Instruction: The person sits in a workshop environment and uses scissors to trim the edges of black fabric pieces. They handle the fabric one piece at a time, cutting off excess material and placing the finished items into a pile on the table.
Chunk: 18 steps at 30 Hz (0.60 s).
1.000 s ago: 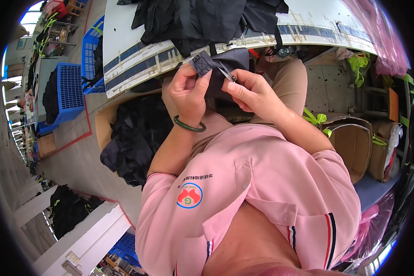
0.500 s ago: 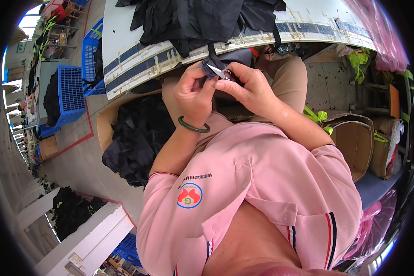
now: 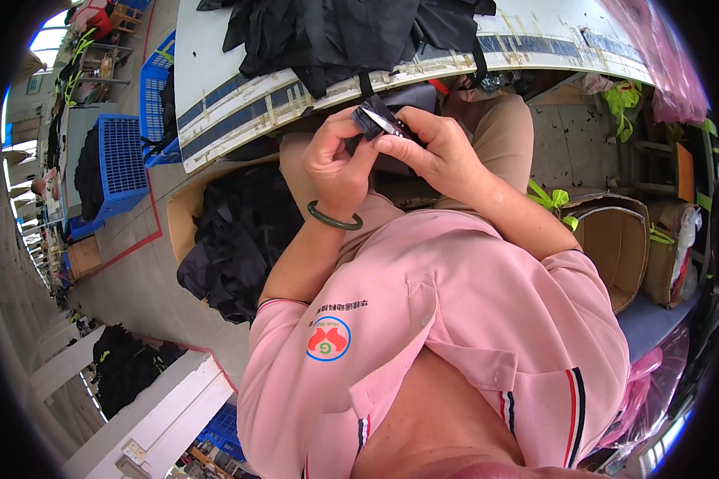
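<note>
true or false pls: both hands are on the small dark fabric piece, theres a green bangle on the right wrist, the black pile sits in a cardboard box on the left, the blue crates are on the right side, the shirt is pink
1. Both hands hold the dark fabric piece. True: the left hand and right hand pinch it together.
2. The green bangle is on the right wrist. False: it is on the left wrist.
3. A black pile sits in a cardboard box on the left. True.
4. The blue crates are on the right side. False: they stand on the left, by the table.
5. The shirt is pink. True.
</note>
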Each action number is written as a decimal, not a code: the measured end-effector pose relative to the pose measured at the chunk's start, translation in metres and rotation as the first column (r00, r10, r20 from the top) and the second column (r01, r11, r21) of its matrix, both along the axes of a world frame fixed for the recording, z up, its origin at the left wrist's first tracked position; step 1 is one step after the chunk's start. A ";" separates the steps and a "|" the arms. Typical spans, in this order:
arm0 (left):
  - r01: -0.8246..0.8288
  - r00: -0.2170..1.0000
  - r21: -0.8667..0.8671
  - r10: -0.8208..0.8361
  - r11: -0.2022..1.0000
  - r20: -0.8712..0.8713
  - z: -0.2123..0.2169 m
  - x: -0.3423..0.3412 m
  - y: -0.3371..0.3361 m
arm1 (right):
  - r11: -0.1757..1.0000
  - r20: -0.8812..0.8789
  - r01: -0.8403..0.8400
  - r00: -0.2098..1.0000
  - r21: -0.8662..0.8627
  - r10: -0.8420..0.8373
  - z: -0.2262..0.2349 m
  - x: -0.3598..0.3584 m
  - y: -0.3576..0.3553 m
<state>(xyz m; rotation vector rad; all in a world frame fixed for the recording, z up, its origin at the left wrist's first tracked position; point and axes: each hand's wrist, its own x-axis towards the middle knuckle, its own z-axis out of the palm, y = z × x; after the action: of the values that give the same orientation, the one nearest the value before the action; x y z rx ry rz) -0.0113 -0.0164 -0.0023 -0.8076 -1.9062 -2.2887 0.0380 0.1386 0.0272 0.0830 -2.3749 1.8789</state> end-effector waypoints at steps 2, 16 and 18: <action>0.003 1.000 -0.012 -0.003 1.000 0.000 -0.001 0.000 0.000 | 1.000 -0.001 -0.003 1.000 0.013 0.003 0.000 -0.001 0.001; 0.328 0.922 0.046 -0.330 0.944 0.202 0.012 -0.015 -0.013 | 0.970 0.192 -0.241 0.952 -0.004 0.237 0.009 -0.003 0.037; 0.358 0.906 0.063 -0.363 0.932 0.218 0.012 -0.015 -0.013 | 0.954 0.178 -0.279 0.950 0.109 0.258 0.016 -0.004 0.042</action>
<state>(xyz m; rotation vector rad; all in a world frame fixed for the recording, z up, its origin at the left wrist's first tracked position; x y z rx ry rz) -0.0263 -0.0295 0.0099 -1.0118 -1.9539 -2.7190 0.0341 0.1808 0.0431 0.2912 -2.7207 1.9003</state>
